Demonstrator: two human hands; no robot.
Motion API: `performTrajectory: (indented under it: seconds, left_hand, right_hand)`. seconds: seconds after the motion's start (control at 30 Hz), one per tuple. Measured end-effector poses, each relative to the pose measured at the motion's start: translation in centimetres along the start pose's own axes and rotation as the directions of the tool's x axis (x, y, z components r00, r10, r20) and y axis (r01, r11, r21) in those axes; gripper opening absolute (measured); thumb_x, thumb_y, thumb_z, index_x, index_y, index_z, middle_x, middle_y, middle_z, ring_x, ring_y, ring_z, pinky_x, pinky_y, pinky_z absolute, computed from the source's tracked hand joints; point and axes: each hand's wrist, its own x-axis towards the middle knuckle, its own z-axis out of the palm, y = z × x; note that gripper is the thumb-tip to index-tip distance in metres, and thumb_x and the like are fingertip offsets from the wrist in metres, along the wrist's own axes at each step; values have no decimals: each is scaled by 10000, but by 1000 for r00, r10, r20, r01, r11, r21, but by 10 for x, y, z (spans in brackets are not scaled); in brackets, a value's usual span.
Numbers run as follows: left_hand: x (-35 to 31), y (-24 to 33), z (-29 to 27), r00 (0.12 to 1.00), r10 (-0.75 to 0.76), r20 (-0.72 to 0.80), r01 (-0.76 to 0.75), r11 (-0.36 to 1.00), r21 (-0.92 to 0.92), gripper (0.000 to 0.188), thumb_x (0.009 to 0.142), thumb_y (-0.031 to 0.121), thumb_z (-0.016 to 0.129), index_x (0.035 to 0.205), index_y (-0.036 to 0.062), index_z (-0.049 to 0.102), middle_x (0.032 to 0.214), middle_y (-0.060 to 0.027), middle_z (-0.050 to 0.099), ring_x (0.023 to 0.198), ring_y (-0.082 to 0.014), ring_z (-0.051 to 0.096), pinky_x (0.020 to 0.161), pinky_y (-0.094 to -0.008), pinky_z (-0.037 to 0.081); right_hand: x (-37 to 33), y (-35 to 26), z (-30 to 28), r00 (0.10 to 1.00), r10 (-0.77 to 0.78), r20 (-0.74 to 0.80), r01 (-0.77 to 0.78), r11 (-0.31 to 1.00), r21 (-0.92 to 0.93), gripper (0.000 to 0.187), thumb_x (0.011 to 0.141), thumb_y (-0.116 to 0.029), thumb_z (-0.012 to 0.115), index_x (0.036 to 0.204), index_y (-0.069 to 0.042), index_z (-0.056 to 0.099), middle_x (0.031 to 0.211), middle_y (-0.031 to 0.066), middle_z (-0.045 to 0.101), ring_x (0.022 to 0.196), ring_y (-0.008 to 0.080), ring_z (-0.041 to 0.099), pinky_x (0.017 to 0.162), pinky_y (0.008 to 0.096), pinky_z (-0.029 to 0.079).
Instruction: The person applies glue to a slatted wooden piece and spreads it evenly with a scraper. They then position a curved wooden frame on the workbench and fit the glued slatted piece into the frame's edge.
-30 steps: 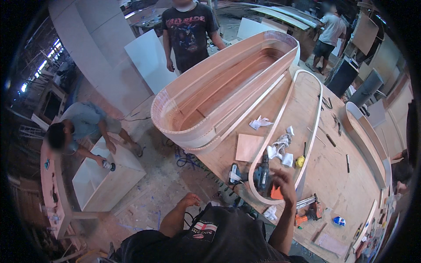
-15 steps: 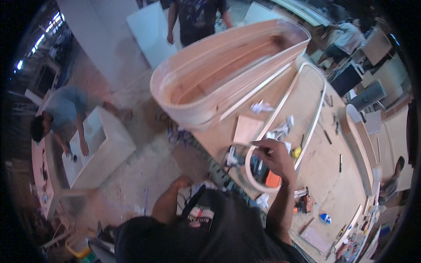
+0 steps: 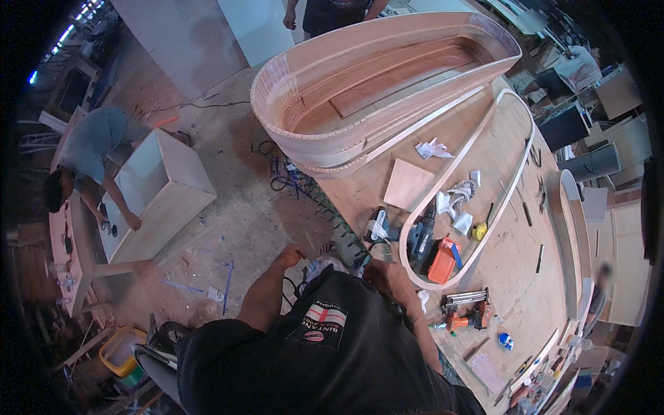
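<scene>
My left hand (image 3: 291, 256) hangs in front of my body over the floor, fingers curled, with nothing visible in it. Beside my black shirt, at the near edge of the workbench (image 3: 503, 282), my right hand (image 3: 389, 278) is bent with its fingers drawn together. What it grips, if anything, is hidden. Just right of it lies the rounded end of a long, pale wooden loop (image 3: 443, 181). Inside the loop are a cordless drill (image 3: 420, 238), an orange case (image 3: 443, 261) with a blue strip, crumpled white paper or cloth and a yellow tape measure (image 3: 479, 231).
A large oval wooden frame (image 3: 308, 149) rests at the bench's far end. An orange-bodied tool (image 3: 470, 312) and a blue roll (image 3: 506, 341) lie nearer. At left a person bends over a pale wooden box (image 3: 181, 187). A cable trails on the floor (image 3: 228, 228).
My right hand has left the near end of the loop and come down beside my shirt. The left hand has risen slightly. The view has shifted, showing the bench higher.
</scene>
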Motion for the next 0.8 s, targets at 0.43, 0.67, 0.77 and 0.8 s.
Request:
performTrajectory:
  seconds: [0.43,0.67,0.77,0.8]
  left_hand:
    - [51,6,-1,977,-122,176,155,969,-190,159,694,69,849,840,74,786,765,-41,738,717,-135,673,672,-338,543]
    - [48,28,4,981,-138,138,146,988,-51,129,758,138,853,843,64,790,752,-48,720,678,-125,632,612,-321,519]
    - [49,30,-6,978,-142,150,140,990,24,125,784,147,832,860,61,782,738,-64,706,653,-141,624,593,-331,517]
    - [49,28,-6,979,-140,146,134,990,51,124,792,150,822,868,62,777,732,-70,701,645,-147,623,587,-337,516]
  right_hand:
    - [5,-27,-17,998,46,-42,-45,999,15,188,926,-168,616,1087,-75,645,920,248,687,871,461,662,742,543,497]
    - [4,-34,-14,981,159,-108,-159,987,13,169,935,-215,642,984,-53,633,875,198,688,838,427,667,727,479,509]
    - [8,-33,-15,987,82,-139,-87,996,-32,180,918,-229,678,964,-59,643,880,182,692,842,417,669,730,467,514]
    - [9,-33,-16,989,56,-138,-62,997,-41,179,909,-226,690,954,-58,647,876,176,691,843,411,671,730,465,514]
